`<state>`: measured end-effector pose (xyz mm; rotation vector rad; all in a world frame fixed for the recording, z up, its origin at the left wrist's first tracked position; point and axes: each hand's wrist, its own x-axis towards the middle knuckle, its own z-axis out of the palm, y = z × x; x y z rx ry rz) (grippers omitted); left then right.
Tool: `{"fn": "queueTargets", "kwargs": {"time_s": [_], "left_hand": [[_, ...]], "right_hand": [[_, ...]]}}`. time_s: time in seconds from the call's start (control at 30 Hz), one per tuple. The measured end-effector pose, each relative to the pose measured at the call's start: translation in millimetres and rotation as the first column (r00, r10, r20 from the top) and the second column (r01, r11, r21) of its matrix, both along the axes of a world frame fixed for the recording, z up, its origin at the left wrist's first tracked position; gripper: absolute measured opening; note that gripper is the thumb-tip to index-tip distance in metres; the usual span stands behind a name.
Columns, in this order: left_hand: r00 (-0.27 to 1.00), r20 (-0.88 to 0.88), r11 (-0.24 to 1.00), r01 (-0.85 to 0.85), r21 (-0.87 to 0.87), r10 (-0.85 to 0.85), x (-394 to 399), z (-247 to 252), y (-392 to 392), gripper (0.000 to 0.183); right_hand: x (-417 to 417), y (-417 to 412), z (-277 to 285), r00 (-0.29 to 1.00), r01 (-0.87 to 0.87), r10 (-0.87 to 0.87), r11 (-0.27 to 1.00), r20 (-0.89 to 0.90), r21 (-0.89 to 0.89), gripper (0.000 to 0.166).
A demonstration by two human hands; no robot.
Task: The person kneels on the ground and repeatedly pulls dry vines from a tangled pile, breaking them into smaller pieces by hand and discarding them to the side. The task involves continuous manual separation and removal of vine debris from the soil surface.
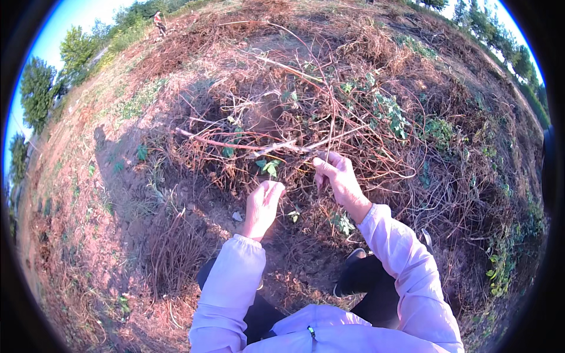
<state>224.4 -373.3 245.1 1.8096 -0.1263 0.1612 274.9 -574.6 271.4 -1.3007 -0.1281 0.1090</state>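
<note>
My right hand (pixel 336 176) has its thumb and fingers closed on a thin dry stem (pixel 331 132), which rises from the grip into a loose tangle of reddish stems. To its left, my left hand (pixel 263 208) is held low with thumb and fingertips together. Just beyond those fingertips is a small green leafy sprig (pixel 269 167); whether the fingers pinch its stalk cannot be made out. A thicker pale branch (pixel 276 148) lies across the dry vines in front of both hands. A long reddish stem (pixel 225 143) runs leftward from it.
Dead vines (pixel 379 154) heap up ahead and to the right, with green leaves (pixel 390 112) among them. A dry grass clump (pixel 176 256) stands at left. My shoe (pixel 353 256) rests on the soil below. Far off at upper left stands a person (pixel 160 23).
</note>
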Motion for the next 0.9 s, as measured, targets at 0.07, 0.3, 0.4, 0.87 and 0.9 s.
{"fn": "queueTargets", "kwargs": {"time_s": [0.07,0.3,0.4,0.87,0.9], "left_hand": [[0.995,-0.064,0.996,0.077,0.05,-0.074,-4,-3,-11,0.027],[0.978,-0.2,0.992,-0.075,-0.104,0.053,4,-31,-6,0.018],[0.944,-0.328,0.905,-0.101,-0.413,-0.044,3,-12,-8,0.014],[0.982,-0.148,0.724,-0.187,-0.664,0.118,10,22,6,0.009],[0.988,-0.125,0.766,-0.15,-0.625,0.092,10,20,2,0.01]], "right_hand": [[-13,20,-35,1.0,0.0,0.001,0.999,0.014,-0.051,0.018],[-51,60,-38,0.938,-0.275,0.317,0.927,0.142,-0.257,0.035],[-55,53,-24,0.903,-0.136,0.308,0.867,0.3,-0.479,0.023],[-43,-18,-5,0.943,0.241,-0.12,0.888,0.309,-0.391,0.05],[-41,-12,5,0.954,0.183,-0.06,0.893,0.293,-0.411,0.06]]}}
